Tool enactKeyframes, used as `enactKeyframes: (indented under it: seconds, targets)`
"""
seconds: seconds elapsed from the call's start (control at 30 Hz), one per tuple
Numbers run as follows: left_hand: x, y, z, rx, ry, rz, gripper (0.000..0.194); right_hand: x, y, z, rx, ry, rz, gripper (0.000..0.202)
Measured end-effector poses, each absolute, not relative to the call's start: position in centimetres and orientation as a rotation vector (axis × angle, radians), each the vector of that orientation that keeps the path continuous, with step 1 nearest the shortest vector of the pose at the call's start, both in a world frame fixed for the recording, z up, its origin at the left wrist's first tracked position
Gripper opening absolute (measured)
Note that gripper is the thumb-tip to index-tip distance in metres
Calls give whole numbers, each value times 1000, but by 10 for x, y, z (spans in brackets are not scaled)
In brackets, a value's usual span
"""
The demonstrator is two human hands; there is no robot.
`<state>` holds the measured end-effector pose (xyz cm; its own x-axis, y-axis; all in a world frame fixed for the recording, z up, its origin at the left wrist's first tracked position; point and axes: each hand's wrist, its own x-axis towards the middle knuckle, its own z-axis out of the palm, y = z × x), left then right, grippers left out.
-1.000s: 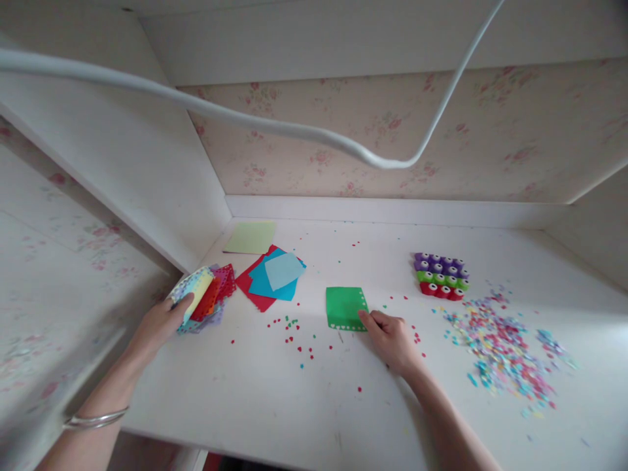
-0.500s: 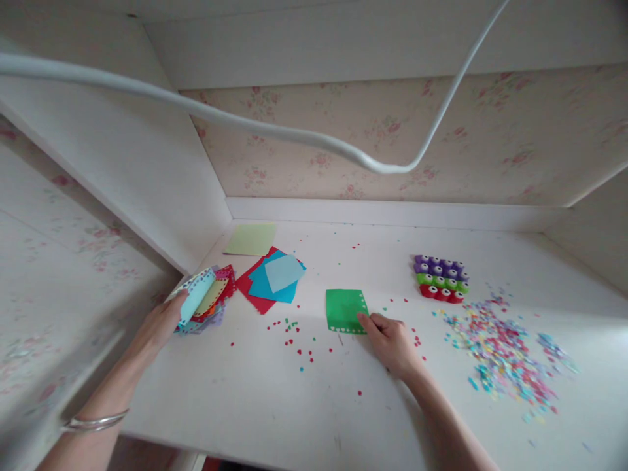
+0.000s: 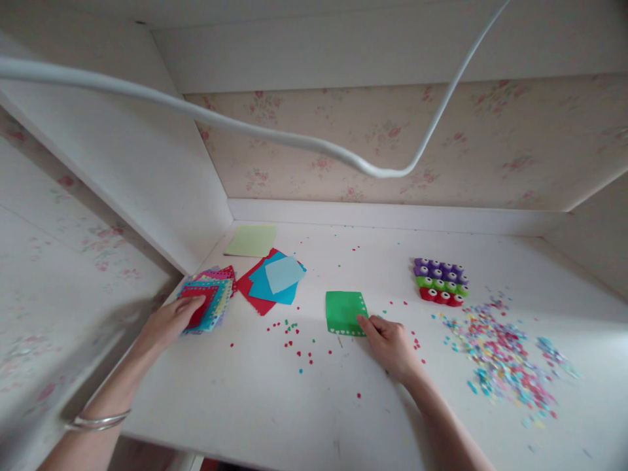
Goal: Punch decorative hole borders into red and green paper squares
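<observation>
My left hand [image 3: 171,322] lies at the left over a stack of punched paper sheets [image 3: 222,302], its fingertips on the red sheet [image 3: 209,302] on top; some fingers are hidden under the hand. My right hand [image 3: 390,340] pinches the lower right corner of a green paper square [image 3: 343,309] between thumb and curled fingers. Small punched holes run along the green square's right and bottom edges. Red and blue sheets [image 3: 258,288] with a pale blue one on top lie between the stack and the green square.
Pale green paper [image 3: 251,241] lies at the back left. On the right stand several purple, green and red eye-like punches [image 3: 441,281], with a spread of colourful paper bits [image 3: 510,347] nearer. Small red and green bits dot the white table [image 3: 275,412]. A white cable [image 3: 314,139] hangs across the view.
The left-hand stack, lifted and fanned before, now lies flatter with a red sheet showing on top. My left hand has shifted slightly right. My right hand stays on the green square.
</observation>
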<state>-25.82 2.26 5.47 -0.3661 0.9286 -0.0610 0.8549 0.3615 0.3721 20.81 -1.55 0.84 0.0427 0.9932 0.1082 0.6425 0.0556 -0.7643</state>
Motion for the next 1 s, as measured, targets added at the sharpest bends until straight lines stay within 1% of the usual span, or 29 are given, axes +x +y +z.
enactKeyframes:
  seconds: [0.17, 0.33, 0.43, 0.5, 0.57, 0.7, 0.77, 0.9, 0.93, 1.0]
  targets:
    - [-250, 19, 48, 1728, 2260, 349, 48, 208, -16, 8, -1649, -1686, 634, 52]
    - [-243, 17, 40, 1826, 2332, 192, 57, 208, -16, 9, -1643, -1691, 633, 52]
    - [-235, 16, 39, 1928, 2381, 112, 53, 207, -16, 8, -1636, -1706, 641, 51]
    - [-224, 16, 38, 2080, 2401, 142, 47, 206, -17, 7, -1630, -1708, 652, 50]
    - [-204, 17, 39, 2254, 2368, 285, 44, 204, -19, 8, -1620, -1673, 681, 51]
    - [-134, 21, 49, 2510, 1879, 615, 39, 211, -19, 23, -1581, -1368, 870, 54]
    - [-89, 22, 59, 2591, 1637, 675, 37, 228, -14, 35, -1536, -1139, 858, 52]
    - [3, 31, 75, 2682, 1225, 628, 37, 294, 13, 50, -1411, -760, 505, 40]
    - [25, 36, 75, 2689, 1174, 598, 40, 314, 22, 50, -1417, -714, 425, 38]
    - [65, 48, 72, 2696, 1087, 503, 52, 353, 39, 46, -1475, -687, 304, 38]
